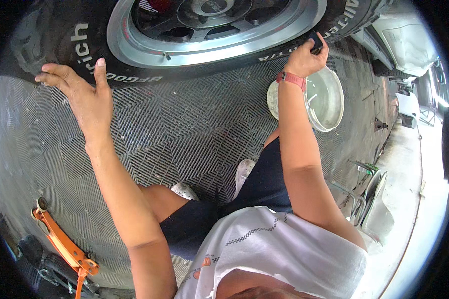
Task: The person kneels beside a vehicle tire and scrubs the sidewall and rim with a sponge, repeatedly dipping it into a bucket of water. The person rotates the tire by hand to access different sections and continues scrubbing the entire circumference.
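Observation:
A large black tire (pixel 209 68) with raised white lettering stands in front of me, mounted on a wheel with a polished silver rim (pixel 119 45) and dark spokes. My left hand (pixel 82 97) lies against the lower left part of the tire, fingers stretched and thumb apart, with nothing in it. At the tire's lower right, my right hand (pixel 304 62) has its fingers bent round a small black piece (pixel 316 42), whose kind I cannot make out. A red band (pixel 293 79) circles my right wrist. The tire's upper part is out of view.
A whitish bucket (pixel 334 102) stands beside my right forearm, with another pale round item (pixel 273 99) partly behind that arm. An orange floor jack (pixel 60 236) is at lower left. Stacked chairs (pixel 371 204) and a light-coloured vehicle (pixel 409 42) are at right. Ribbed tiles (pixel 184 129) cover the floor.

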Action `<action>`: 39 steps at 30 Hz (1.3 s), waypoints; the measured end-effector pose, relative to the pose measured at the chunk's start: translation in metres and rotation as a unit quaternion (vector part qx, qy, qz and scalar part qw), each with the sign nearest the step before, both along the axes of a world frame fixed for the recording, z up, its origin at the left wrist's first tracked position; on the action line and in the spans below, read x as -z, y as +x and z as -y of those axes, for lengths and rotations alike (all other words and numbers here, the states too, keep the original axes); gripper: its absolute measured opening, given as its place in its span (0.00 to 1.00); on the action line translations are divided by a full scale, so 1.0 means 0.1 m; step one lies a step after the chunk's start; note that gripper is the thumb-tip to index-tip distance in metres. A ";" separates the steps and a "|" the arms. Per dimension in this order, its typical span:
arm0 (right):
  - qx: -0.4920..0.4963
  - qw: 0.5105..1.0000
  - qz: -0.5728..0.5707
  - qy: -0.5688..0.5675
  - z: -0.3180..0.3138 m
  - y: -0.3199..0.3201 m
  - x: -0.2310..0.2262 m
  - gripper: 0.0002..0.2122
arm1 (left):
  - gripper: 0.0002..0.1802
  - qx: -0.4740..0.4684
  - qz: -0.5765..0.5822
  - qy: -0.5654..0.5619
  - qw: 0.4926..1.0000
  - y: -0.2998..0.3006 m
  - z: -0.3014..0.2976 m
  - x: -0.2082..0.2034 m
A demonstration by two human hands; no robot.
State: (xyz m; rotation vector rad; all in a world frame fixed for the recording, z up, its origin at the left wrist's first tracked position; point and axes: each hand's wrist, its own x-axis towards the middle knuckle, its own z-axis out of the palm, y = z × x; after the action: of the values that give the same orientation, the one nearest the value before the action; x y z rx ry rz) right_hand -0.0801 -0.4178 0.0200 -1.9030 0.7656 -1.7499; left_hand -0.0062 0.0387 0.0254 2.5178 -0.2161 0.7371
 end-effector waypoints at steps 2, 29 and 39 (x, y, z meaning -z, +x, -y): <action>0.030 0.998 -0.003 -0.047 -0.05 0.13 0.02 0.12 | 0.64 -0.007 -0.002 0.026 1.000 0.01 -0.01 0.01; 0.087 0.996 -0.031 0.002 -0.29 0.55 0.71 0.28 | 0.65 0.014 -0.002 0.011 1.000 -0.04 -0.03 -0.03; 0.121 0.921 -0.150 0.338 -0.68 0.96 2.31 0.18 | 0.64 0.029 -0.010 -0.009 0.999 -0.02 0.06 -0.07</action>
State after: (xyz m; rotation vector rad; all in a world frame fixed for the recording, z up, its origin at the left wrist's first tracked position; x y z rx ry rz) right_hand 0.0164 -0.3495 -0.2106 -1.6345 1.5393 -1.0864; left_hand -0.0086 0.0325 0.0327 2.4895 -0.2739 0.6862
